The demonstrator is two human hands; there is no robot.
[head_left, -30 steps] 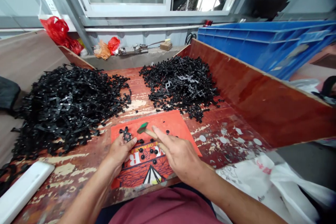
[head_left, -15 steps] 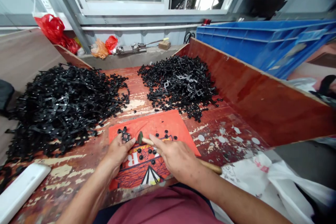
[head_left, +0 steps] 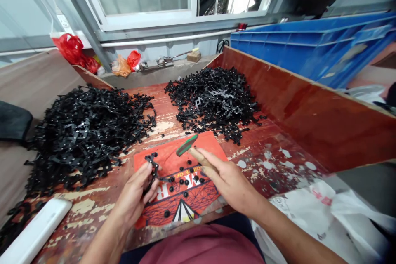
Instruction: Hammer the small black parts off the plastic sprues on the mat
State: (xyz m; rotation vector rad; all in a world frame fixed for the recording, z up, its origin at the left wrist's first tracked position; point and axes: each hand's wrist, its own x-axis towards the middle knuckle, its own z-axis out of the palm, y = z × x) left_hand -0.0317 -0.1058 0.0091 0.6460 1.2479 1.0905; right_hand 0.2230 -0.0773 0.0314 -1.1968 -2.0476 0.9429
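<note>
My right hand (head_left: pixel 229 183) grips the wooden handle of a small hammer (head_left: pixel 187 145), forefinger stretched along it; the green-and-black head is raised above the red mat (head_left: pixel 173 156). My left hand (head_left: pixel 136 194) pinches a black plastic cross-shaped part (head_left: pixel 153 164) and lifts it off the mat's left side. Several small black round pieces (head_left: pixel 185 177) lie scattered on the mat between my hands.
A big heap of black parts (head_left: pixel 83 132) lies at the left, a smaller heap (head_left: pixel 216 99) at the back right. A red wooden side board (head_left: pixel 309 107) walls the right, with a blue crate (head_left: pixel 309 45) behind. A white bar (head_left: pixel 34 233) lies front left, white plastic bags (head_left: pixel 324 218) front right.
The hammer head has risen from the mat and swung up. My left hand has picked the black part up off the mat. The view has tilted slightly.
</note>
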